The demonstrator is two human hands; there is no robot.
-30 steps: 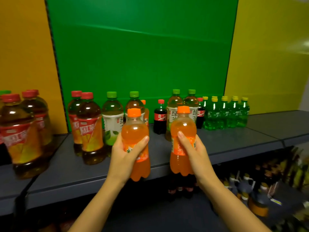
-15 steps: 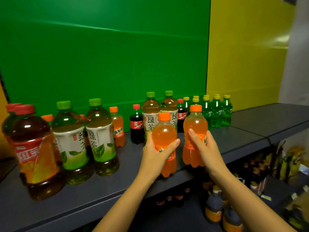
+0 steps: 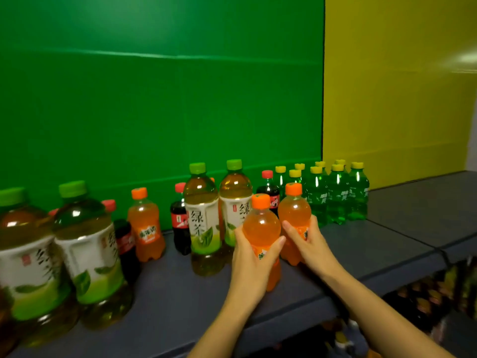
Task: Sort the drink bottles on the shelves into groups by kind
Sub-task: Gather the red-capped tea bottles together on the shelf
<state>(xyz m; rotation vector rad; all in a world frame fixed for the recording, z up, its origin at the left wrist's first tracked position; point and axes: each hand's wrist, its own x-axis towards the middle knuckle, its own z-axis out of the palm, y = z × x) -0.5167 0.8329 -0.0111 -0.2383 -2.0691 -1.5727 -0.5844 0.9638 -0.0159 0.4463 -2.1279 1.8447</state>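
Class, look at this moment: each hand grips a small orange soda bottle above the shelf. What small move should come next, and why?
Probably carry both to the left and set them beside the lone orange soda bottle. The left hand and right hand each hold an orange bottle, and that third one stands apart on the shelf, past the green tea bottles.

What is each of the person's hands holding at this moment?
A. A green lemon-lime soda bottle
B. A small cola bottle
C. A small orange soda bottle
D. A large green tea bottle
C: the left hand wraps one orange soda bottle and the right hand grips a second orange soda bottle, both orange-capped.
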